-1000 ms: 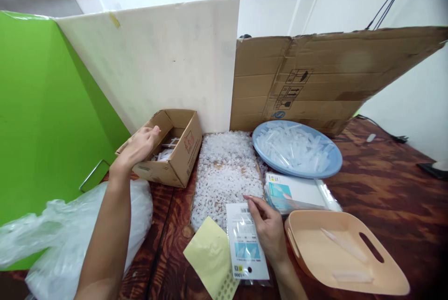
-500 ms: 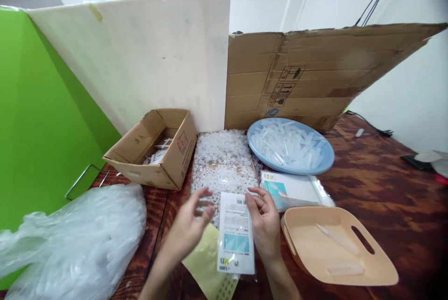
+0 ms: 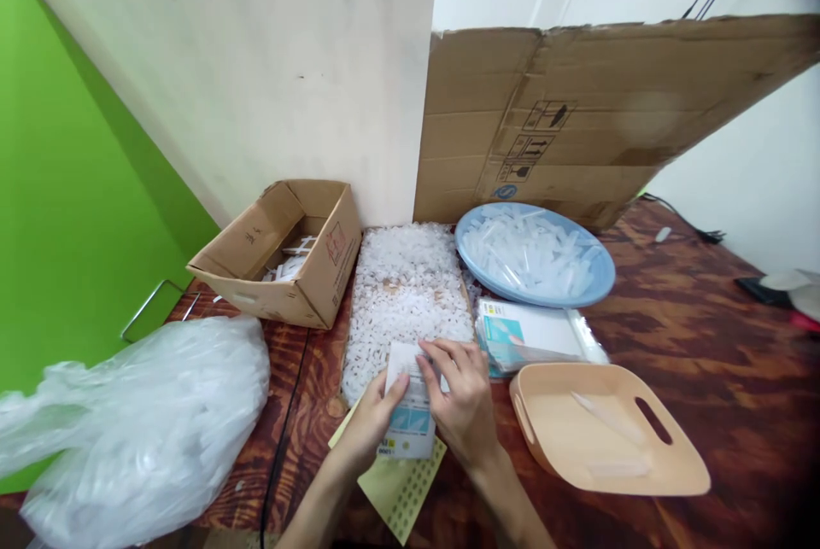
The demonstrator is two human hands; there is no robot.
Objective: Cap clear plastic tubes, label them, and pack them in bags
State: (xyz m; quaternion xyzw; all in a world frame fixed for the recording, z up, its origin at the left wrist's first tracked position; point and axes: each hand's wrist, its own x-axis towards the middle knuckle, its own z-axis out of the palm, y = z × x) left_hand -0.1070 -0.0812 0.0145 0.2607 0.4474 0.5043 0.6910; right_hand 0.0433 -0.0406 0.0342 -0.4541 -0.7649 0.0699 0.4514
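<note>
Both hands have closed in on the small printed packet [image 3: 408, 412]; half a second back the left hand [image 3: 375, 421] hovered open beside it, and now its fingers pinch the packet's left edge while the right hand [image 3: 462, 404] grips the top with its fingers curled on it. It sits low over the yellow sticker sheet [image 3: 401, 489] on the table [image 3: 705, 361], just in front of the heap of white plastic bits [image 3: 401, 293]. My guess: the packet is being opened or filled, so the next move needs a steady two-handed pull at its mouth. A peach tray [image 3: 608, 434] waits alongside.
</note>
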